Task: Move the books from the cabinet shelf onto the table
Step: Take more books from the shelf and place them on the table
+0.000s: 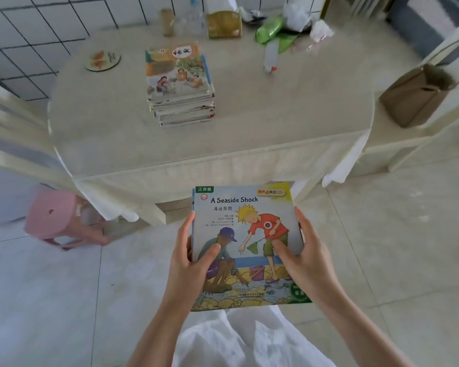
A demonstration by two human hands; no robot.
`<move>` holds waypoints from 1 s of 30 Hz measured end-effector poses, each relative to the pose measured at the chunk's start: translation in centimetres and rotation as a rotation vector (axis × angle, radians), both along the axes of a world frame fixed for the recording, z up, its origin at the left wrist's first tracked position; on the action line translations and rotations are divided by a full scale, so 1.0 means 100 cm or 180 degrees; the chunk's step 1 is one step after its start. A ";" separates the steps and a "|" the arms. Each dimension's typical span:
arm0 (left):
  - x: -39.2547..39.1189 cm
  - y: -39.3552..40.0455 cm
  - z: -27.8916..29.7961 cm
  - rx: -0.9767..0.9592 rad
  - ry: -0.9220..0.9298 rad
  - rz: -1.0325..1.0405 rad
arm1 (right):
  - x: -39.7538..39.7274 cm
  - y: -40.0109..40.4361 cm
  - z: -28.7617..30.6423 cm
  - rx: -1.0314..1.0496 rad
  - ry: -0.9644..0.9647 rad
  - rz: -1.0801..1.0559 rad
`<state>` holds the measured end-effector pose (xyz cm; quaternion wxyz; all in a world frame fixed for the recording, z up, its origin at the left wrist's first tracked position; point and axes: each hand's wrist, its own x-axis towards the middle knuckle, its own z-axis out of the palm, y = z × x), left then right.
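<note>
I hold a thin stack of picture books (pixel 247 234) in front of me, above the floor and short of the table's front edge; the top cover reads "A Seaside Shock". My left hand (pixel 188 263) grips its left edge, thumb on the cover. My right hand (pixel 302 258) grips the right edge, thumb likewise on the cover. On the table (pixel 249 123), covered with a pale cloth, a pile of several books (pixel 179 86) lies flat, left of centre. The cabinet shelf is out of view.
At the table's back stand a jar (pixel 224 23), a bottle (pixel 196 17), green packaging (pixel 272 30) and plastic bags. A round coaster (pixel 102 59) lies at the left. A brown paper bag (pixel 416 96) stands at the right. A pink stool (pixel 61 221) stands on the floor at the left.
</note>
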<state>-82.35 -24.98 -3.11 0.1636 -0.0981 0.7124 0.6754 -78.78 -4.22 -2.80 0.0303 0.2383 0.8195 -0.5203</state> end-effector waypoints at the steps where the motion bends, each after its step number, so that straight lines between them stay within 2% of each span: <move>1: -0.011 0.007 -0.001 -0.0004 0.0021 0.0044 | -0.014 0.008 0.000 0.0028 -0.0015 0.0055; 8: -0.093 0.041 -0.009 -0.0018 0.0016 0.0024 | -0.102 0.050 -0.007 0.0167 -0.0165 0.0336; 14: -0.177 0.058 -0.027 -0.0007 0.0011 0.0008 | -0.188 0.068 -0.011 0.0116 -0.0177 0.0263; 18: -0.242 0.070 -0.024 -0.0088 0.0142 -0.0082 | -0.248 0.080 -0.001 -0.0693 -0.0409 -0.0301; 21: -0.283 0.083 -0.022 -0.0164 0.0209 -0.0232 | -0.285 0.094 0.003 -0.0948 -0.0572 -0.0451; 26: -0.343 0.108 -0.024 -0.0307 0.0285 -0.0443 | -0.339 0.127 0.008 -0.0982 -0.0670 -0.0498; 30: -0.382 0.134 -0.021 -0.0215 0.0195 -0.0452 | -0.377 0.157 0.004 -0.0683 -0.0703 -0.0306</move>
